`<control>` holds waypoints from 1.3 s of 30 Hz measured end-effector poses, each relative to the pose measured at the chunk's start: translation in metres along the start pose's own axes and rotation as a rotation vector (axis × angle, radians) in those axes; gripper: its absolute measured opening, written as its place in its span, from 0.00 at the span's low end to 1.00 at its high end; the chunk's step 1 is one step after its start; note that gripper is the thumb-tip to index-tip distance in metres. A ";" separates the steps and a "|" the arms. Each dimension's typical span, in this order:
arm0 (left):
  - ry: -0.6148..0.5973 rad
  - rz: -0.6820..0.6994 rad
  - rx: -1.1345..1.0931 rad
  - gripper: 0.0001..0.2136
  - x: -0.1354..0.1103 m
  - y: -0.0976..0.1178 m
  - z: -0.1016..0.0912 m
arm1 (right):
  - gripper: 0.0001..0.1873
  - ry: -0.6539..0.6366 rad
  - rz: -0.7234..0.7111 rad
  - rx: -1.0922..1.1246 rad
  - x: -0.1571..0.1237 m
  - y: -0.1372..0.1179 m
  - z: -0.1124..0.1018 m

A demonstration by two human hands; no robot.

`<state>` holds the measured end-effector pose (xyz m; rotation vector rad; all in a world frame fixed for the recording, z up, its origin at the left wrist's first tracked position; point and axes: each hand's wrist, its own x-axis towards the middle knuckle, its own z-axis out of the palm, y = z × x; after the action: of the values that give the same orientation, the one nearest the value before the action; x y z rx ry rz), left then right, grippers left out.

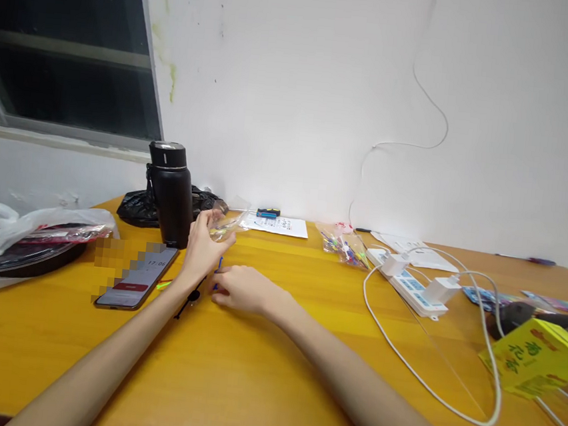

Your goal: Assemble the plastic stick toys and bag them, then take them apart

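Note:
My left hand [203, 248] is raised just above the yellow table [259, 365], its fingers pinched on a small clear plastic bag [228, 224]. My right hand [239, 288] rests on the table just right of it, fingers curled over a thin blue item [219, 265] that pokes out at the fingertips. A small green item [163, 284] and a thin black item [187, 303] lie on the table by my left wrist.
A phone [138, 277] lies left of my hands beside a black flask [172, 193]. Plastic bags over dark goods sit far left [25, 232]. A bag of coloured pieces [344, 244], a white power strip [410, 287] with cables and a yellow box [536, 358] lie to the right.

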<state>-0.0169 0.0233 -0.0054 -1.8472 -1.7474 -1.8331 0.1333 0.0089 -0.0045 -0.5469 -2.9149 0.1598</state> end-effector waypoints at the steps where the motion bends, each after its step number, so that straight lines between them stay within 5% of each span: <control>1: -0.008 -0.007 0.010 0.21 -0.001 0.001 0.000 | 0.09 0.010 0.005 -0.008 0.000 0.001 -0.001; 8: -0.069 -0.010 0.050 0.23 -0.007 0.004 0.004 | 0.12 0.051 0.093 0.044 -0.002 0.027 -0.028; 14: -0.106 0.060 0.022 0.20 -0.011 0.007 0.006 | 0.18 0.096 0.272 0.078 -0.035 0.062 -0.089; 17: -0.120 0.068 0.034 0.19 -0.013 0.006 0.009 | 0.16 0.238 0.390 0.062 -0.063 0.065 -0.129; 22: -0.165 0.072 0.040 0.21 -0.016 0.003 0.014 | 0.12 0.557 0.332 0.147 -0.093 0.046 -0.171; 27: -0.187 0.096 0.000 0.21 -0.019 0.005 0.016 | 0.07 0.576 0.272 0.156 -0.086 0.023 -0.172; 39: -0.165 0.158 -0.001 0.20 -0.021 0.009 0.017 | 0.05 0.323 0.270 -0.094 -0.040 -0.001 -0.119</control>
<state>0.0067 0.0177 -0.0196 -2.1247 -1.5901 -1.6690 0.1918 0.0026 0.1068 -0.8905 -2.5368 -0.0304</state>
